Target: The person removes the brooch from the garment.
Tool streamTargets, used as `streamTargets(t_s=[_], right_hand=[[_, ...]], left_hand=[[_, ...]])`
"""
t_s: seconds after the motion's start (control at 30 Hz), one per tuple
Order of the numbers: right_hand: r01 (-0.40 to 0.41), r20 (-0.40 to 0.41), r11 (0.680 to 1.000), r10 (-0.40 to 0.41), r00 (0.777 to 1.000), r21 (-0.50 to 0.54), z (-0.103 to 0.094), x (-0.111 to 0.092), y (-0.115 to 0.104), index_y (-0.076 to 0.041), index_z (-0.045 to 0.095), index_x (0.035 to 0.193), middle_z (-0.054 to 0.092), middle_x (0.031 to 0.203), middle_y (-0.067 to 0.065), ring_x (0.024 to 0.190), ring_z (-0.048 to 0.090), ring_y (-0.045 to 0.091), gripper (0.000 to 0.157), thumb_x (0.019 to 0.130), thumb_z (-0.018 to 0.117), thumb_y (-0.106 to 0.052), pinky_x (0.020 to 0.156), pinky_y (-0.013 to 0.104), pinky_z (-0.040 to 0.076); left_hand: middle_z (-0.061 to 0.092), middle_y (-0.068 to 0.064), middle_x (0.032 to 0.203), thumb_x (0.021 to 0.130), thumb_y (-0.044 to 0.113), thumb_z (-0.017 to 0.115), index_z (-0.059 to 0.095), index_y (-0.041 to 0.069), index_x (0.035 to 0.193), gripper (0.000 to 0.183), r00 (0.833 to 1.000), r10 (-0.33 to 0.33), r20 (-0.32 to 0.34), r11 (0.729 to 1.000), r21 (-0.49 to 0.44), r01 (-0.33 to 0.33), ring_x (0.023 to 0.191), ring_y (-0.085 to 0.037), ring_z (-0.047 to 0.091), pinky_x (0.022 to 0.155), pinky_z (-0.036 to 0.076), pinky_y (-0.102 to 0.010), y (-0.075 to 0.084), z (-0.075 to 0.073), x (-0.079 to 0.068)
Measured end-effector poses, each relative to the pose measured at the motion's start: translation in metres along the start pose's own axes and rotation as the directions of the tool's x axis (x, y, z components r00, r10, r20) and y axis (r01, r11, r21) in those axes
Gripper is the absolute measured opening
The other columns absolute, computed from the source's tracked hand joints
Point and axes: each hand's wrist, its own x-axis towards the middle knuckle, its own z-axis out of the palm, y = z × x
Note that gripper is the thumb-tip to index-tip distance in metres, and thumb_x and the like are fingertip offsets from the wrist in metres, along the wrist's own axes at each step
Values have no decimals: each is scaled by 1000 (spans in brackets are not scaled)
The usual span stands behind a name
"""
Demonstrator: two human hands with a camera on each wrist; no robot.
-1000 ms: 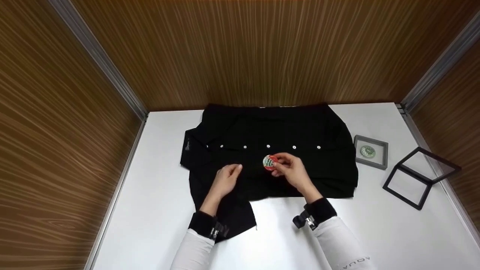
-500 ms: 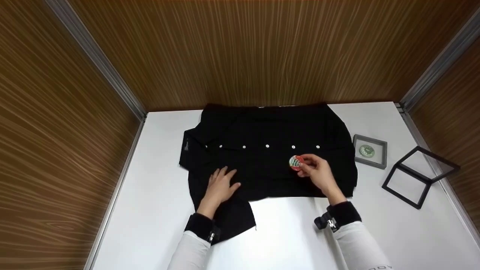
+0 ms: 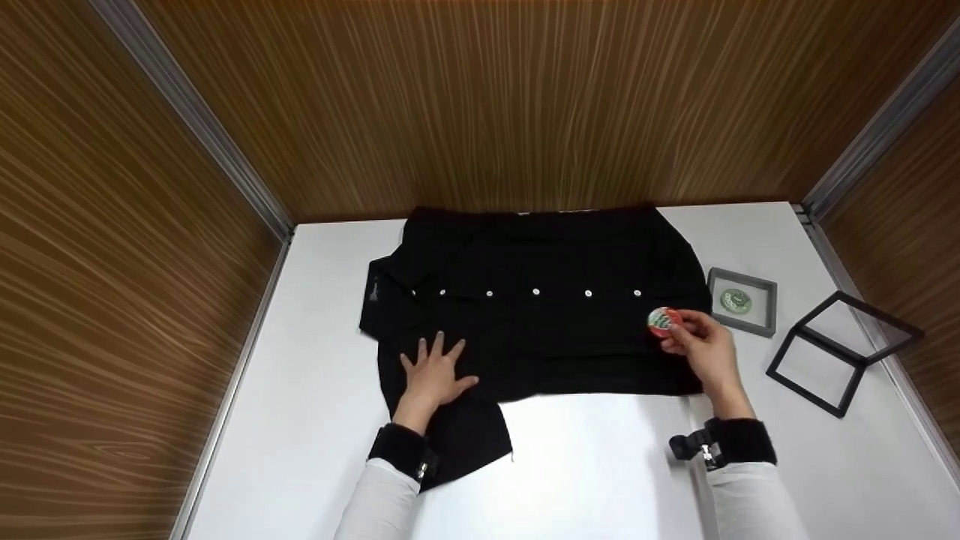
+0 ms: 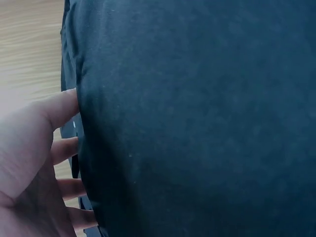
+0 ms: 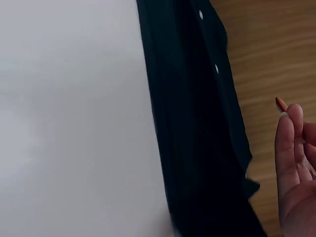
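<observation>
A black shirt (image 3: 585, 330) with white buttons lies spread across the white table. My left hand (image 3: 433, 381) rests on its lower left part, near the sleeve, fingers spread. Between the thumb and fingers of my right hand (image 3: 709, 352) I hold a round red badge (image 3: 663, 322) with a green and white pattern, over the shirt's right end. The right wrist view shows only the edge of the badge (image 5: 281, 104) beyond the fingertips. Right of the shirt lies a grey display frame (image 3: 771, 309) with a round green badge (image 3: 736, 301) in it.
A black hinged display frame (image 3: 808, 388) stands unfolded at the far right, its clear panes showing. Wood-grain panels (image 3: 480, 105) wall in the white table (image 3: 300, 390) at the back and both sides.
My right hand has carried the red badge rightward from the shirt's middle to its right end. My left hand, earlier with fingers drawn together, has lowered and spread out on the shirt.
</observation>
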Motion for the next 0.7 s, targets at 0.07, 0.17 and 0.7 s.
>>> streamTargets(t_s=[0.07,0.17,0.7], right_hand=[[-15,-43,999,16,999,40,-13,-2,-2,18,47,125,62,88,10,61,66,13,36,93,61,6,62,26,58],[-45,-113,995,55,992,88,-30,-5,-4,17,48,125,59,88,9,59,66,13,36,93,60,8,62,25,58],[-147,-365,942,256,895,301,-117,-20,-19,-4,60,102,67,71,6,55,68,17,17,90,60,9,53,27,57]], left_hand=[[24,-17,158,87,59,64,42,25,150,75,1000,-8,11,1000,18,8,142,-47,20,103,17,-76,-1,-1,0],[23,-16,159,87,60,63,41,26,151,76,1000,-18,22,999,31,17,142,-48,20,101,19,-77,-2,-2,-1],[24,-17,159,87,58,65,41,24,151,77,998,-52,33,999,1,52,142,-49,19,101,18,-77,-18,-9,-5]])
